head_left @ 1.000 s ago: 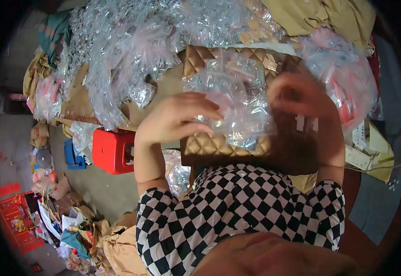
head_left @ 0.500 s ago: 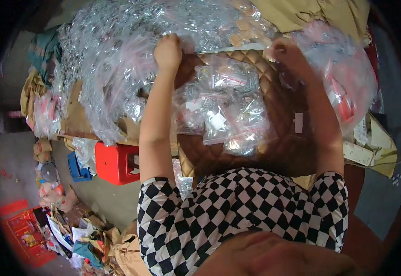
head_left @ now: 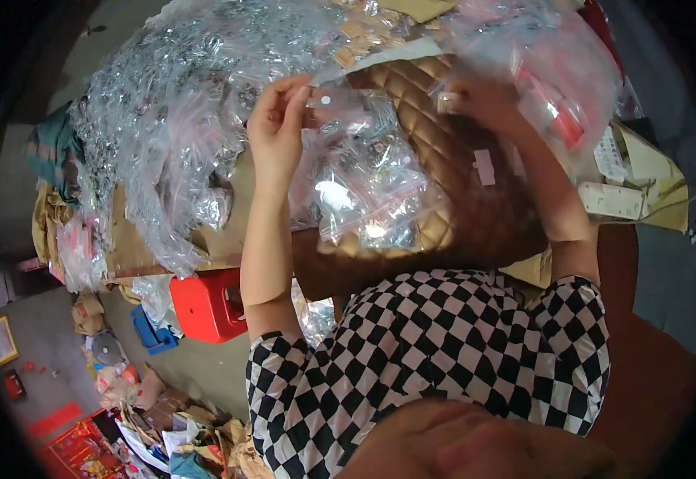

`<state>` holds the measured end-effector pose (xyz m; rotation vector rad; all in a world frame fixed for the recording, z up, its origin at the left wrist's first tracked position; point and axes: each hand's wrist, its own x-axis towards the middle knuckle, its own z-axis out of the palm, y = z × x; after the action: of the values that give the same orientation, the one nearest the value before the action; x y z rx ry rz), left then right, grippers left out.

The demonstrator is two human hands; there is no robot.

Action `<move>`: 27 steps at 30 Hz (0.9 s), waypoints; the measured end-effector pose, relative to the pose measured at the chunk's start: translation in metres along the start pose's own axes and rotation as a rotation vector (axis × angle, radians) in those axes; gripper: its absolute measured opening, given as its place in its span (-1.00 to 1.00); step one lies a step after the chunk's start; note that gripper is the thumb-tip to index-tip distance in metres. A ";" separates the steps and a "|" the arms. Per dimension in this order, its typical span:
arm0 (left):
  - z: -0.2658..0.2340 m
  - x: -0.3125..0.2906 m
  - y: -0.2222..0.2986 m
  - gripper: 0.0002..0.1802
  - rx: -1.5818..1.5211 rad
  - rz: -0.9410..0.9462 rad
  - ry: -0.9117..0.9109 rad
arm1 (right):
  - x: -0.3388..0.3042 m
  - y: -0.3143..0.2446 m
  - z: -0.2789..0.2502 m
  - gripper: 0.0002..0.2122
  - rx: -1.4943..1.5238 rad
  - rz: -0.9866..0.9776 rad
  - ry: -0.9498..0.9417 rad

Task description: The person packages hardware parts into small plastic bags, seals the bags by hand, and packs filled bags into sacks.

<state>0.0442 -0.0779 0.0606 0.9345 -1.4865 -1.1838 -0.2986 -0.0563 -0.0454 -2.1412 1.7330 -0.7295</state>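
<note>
My left hand [head_left: 277, 132] is closed in a pinch on the edge of a small clear plastic bag [head_left: 338, 104], which has a white round spot near its top. Across from it, my right hand [head_left: 487, 104] is shadowed and blurred, its fingers curled around something small and pale that I cannot make out. Between and below the hands lie several filled zip bags [head_left: 380, 191], clear with reddish seal lines and shiny contents. They rest on a brown quilted cushion [head_left: 436, 144].
A big heap of clear bags with metallic-looking pieces [head_left: 180, 104] covers the table's left and far side. Pinkish plastic bags [head_left: 559, 88] lie at the right, above a white box [head_left: 611, 199]. A red stool [head_left: 204, 307] stands below the table's left edge.
My left hand has turned from a fist to a pinch on the clear bag. My right hand has come left and lower relative to the pinkish bags. The whole view has shifted.
</note>
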 end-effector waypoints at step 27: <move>0.048 -0.069 -0.002 -0.84 0.365 0.432 -0.113 | -0.045 -0.155 -0.024 -0.69 0.322 -0.072 -0.069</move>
<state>0.0128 -0.0027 0.0407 0.7337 -1.9208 -0.6716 -0.1907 0.0254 0.0463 -1.9891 1.4013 -0.8761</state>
